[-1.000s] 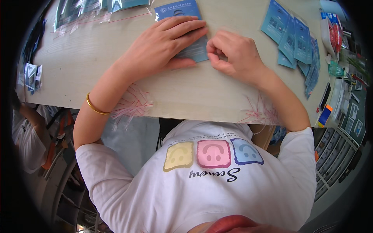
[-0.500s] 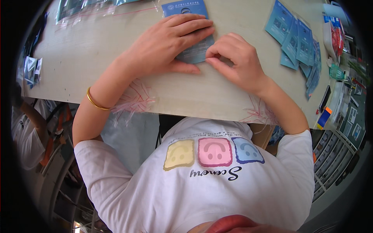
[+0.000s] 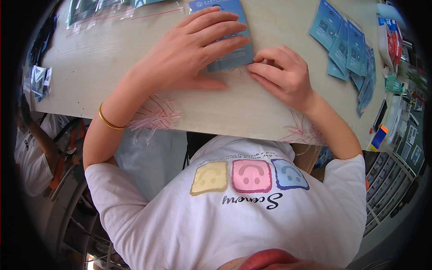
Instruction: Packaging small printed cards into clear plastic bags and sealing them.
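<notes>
At the top middle of the frame, I see a blue card (image 3: 236,60) lying on the pale table (image 3: 108,85), its upper edge running close to the frame's border. From my remote seat I judge the left hand (image 3: 198,49) is laid over it to steady it, leaving the lower right corner free for the right hand (image 3: 288,76). The loose red-and-clear strips (image 3: 159,114) left of center and the second heap of strips (image 3: 300,130) near the right elbow lie along the table's near edge, probably to keep the middle clear. The fanned pile of cards (image 3: 326,27) at upper right seems set within easy reach of the right hand.

I have the left forearm slanting up and inward, bracelet (image 3: 107,120) below the wrist, palm down, fingers spread apart, thumb blurred out to the side; I cannot tell how hard the palm presses. The right forearm angles up and left, fingers curled, with thumb and forefinger tips brought together at the card's corner. Whether any thin film is caught between them, I cannot tell.
</notes>
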`<control>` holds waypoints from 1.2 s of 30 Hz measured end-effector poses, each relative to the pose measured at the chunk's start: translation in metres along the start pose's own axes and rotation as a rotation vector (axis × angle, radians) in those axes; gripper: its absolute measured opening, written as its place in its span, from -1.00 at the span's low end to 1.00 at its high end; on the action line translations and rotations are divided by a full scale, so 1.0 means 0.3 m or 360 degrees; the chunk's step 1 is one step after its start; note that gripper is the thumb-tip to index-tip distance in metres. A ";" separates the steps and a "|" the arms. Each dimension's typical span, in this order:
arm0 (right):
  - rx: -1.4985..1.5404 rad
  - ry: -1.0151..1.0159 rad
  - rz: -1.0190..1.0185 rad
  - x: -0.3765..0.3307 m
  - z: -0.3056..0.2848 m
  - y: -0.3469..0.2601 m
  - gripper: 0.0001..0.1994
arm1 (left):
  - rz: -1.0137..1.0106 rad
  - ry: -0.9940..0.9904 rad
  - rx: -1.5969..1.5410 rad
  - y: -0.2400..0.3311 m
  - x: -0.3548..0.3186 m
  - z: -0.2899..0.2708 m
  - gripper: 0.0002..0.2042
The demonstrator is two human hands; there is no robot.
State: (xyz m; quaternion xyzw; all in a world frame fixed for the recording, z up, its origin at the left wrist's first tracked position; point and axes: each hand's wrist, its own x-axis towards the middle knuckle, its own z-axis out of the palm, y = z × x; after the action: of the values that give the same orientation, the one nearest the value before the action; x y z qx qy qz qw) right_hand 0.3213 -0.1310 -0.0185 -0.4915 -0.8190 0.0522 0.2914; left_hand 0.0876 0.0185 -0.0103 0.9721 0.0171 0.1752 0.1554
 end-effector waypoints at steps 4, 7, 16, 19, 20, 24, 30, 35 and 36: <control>0.0011 -0.0001 -0.0019 -0.002 0.004 0.009 -0.76 | 0.0002 -0.0032 0.0004 0.048 -0.051 -0.023 -0.68; 0.0029 0.0059 0.0007 0.009 0.006 0.009 -0.82 | -0.0186 0.0132 -0.0180 0.082 -0.083 0.016 -0.80; 0.0336 0.0008 0.0392 0.028 -0.006 0.035 -0.88 | -0.0380 0.0236 -0.0423 0.080 -0.084 0.017 -0.87; 0.0377 0.0020 0.0458 0.036 0.009 0.036 -0.86 | -0.0404 0.0172 -0.0460 0.059 -0.097 0.017 -0.82; 0.0335 0.0014 0.0463 0.039 0.011 0.035 -0.84 | -0.0409 0.0171 -0.0463 0.063 -0.096 0.012 -0.82; 0.0256 0.0008 0.0498 0.046 0.013 0.026 -0.83 | -0.0476 0.0157 -0.0674 0.044 -0.114 -0.021 -0.55; 0.0282 -0.0005 0.0575 0.042 0.009 0.023 -0.86 | -0.0096 -0.0125 -0.0294 0.018 -0.126 -0.034 -0.39; 0.0294 -0.0024 0.0595 0.046 0.003 0.019 -0.87 | -0.0141 -0.0140 -0.0295 0.022 -0.130 -0.019 -0.39; 0.0305 -0.0035 0.0608 0.046 0.002 0.018 -0.87 | -0.0146 -0.0136 -0.0289 0.023 -0.130 -0.017 -0.39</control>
State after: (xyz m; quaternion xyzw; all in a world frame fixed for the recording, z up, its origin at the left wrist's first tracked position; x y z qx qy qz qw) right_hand 0.3205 -0.1166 -0.0154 -0.6072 -0.7054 0.1895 0.3127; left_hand 0.0490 0.0100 -0.0167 0.9587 0.0390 0.1271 0.2513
